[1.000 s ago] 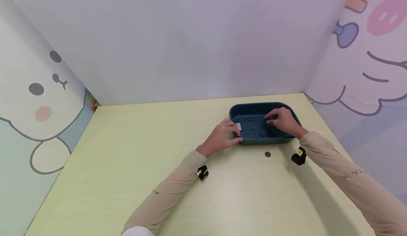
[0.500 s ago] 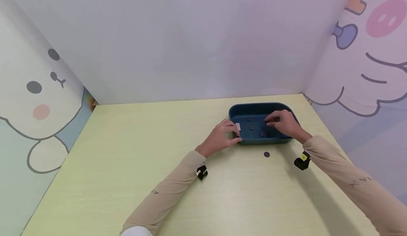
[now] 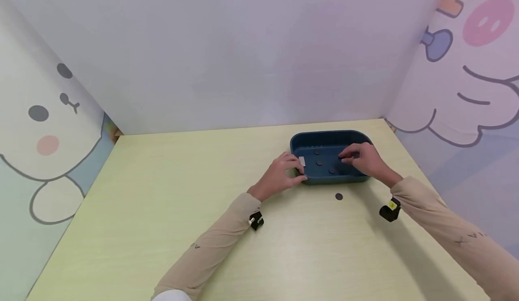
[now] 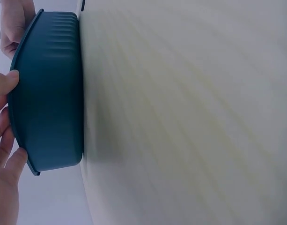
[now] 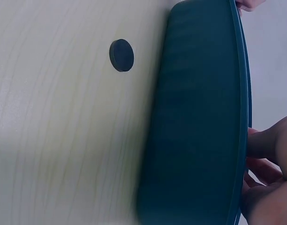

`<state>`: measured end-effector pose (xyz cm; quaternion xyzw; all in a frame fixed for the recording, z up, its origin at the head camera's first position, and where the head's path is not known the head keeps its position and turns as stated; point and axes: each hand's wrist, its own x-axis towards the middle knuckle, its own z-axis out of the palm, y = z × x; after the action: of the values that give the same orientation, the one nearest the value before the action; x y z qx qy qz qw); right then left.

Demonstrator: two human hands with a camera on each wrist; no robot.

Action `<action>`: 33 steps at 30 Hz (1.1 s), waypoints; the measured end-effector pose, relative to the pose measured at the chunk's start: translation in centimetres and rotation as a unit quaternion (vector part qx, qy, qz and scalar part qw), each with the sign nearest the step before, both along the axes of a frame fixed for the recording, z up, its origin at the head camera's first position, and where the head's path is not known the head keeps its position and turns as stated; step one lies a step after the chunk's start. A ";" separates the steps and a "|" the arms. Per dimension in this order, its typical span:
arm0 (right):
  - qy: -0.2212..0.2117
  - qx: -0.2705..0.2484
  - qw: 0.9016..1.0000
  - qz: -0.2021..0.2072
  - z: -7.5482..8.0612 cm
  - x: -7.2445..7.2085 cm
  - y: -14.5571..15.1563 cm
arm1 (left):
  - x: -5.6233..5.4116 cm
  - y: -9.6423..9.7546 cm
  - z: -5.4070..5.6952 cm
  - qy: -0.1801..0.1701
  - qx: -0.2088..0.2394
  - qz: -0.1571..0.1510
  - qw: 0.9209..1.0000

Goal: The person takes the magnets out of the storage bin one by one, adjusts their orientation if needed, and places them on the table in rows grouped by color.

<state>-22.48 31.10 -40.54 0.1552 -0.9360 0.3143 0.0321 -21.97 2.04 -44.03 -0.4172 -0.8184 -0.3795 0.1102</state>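
A dark teal rectangular basin (image 3: 336, 180) stands at the back right of the table. My left hand (image 3: 279, 175) grips its left rim, thumb at the near corner; in the left wrist view the fingertips (image 4: 22, 153) and thumb lie on the rim. Over the basin's right half, my right hand (image 3: 368, 160) reaches inside with thumb and fingers pinched together, a small dark disc (image 3: 340, 157) seemingly at their tips. The basin wall (image 5: 199, 117) hides those tips in the right wrist view. Several dark discs (image 3: 319, 163) lie on the basin floor. A white rectangle (image 3: 302, 161) shows beside my left fingers.
One black round disc (image 5: 121, 55) lies on the pale wood-grain table (image 3: 182, 193), in front of the basin. A white wall (image 3: 243, 66) rises behind the table's back edge. Cartoon-printed panels (image 3: 466, 89) flank both sides.
My right hand has shifted slightly toward me inside the basin, its forearm swinging a little outward to the right. My left hand keeps its grip on the rim. The head view has drifted slightly.
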 end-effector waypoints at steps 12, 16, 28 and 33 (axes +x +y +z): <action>0.003 0.004 1.000 0.004 0.2 0.8 0.2 | 0.0 0.0 0.0 -0.002 0.009 -0.005 1.000; 0.002 0.003 1.000 0.003 0.2 1.2 0.1 | -0.1 -0.1 -0.2 -0.001 0.007 -0.003 1.000; 0.011 -0.008 1.000 0.000 0.0 2.1 0.0 | -0.2 -0.2 -0.2 -0.001 0.020 -0.005 1.000; 0.015 -0.018 1.000 -0.013 0.0 2.5 0.0 | -0.2 -0.1 -0.1 0.001 0.023 -0.011 1.000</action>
<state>-20.02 31.10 -40.55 0.1471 -0.9314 0.3286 0.0531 -22.15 1.90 -44.15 -0.4238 -0.8048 -0.3990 0.1165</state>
